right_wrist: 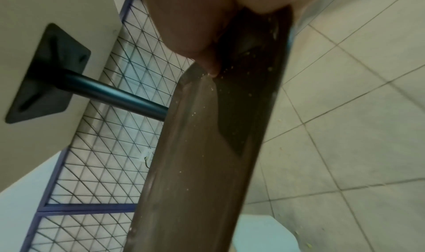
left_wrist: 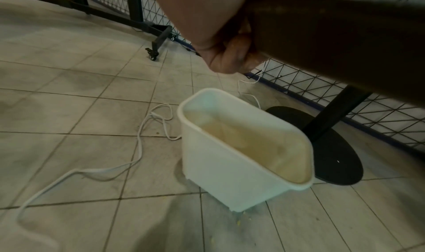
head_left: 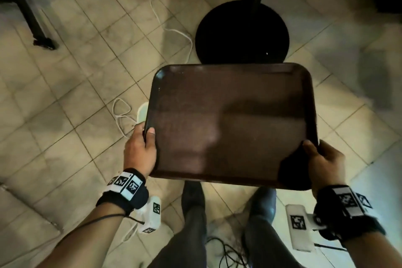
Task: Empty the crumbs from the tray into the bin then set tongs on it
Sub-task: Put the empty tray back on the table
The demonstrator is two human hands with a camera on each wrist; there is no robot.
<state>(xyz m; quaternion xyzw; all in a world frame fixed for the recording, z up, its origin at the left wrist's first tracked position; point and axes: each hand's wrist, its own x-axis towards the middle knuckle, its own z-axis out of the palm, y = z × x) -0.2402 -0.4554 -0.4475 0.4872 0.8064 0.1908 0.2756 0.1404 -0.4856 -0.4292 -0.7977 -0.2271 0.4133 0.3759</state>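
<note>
I hold a dark brown tray (head_left: 235, 124) tilted above the tiled floor. My left hand (head_left: 141, 148) grips its left edge, thumb on the face toward me. My right hand (head_left: 324, 163) grips the near right corner. Under the tray stands a white bin (left_wrist: 230, 165), open side up; in the head view only a sliver of the bin (head_left: 142, 113) peeks out past the tray's left edge. In the right wrist view a few fine crumbs cling to the tray (right_wrist: 195, 165) near my fingers (right_wrist: 184, 19). The left wrist view shows the fingers (left_wrist: 230, 52) curled under the tray (left_wrist: 333, 37). No tongs are in view.
A black round table base (head_left: 241, 32) with its post stands just beyond the tray. A white cable (head_left: 171, 30) snakes over the floor beside the bin. A black wheeled frame leg (head_left: 32, 17) is far left, a wire mesh fence (left_wrist: 345, 96) behind. Crumbs (left_wrist: 241, 217) lie by the bin.
</note>
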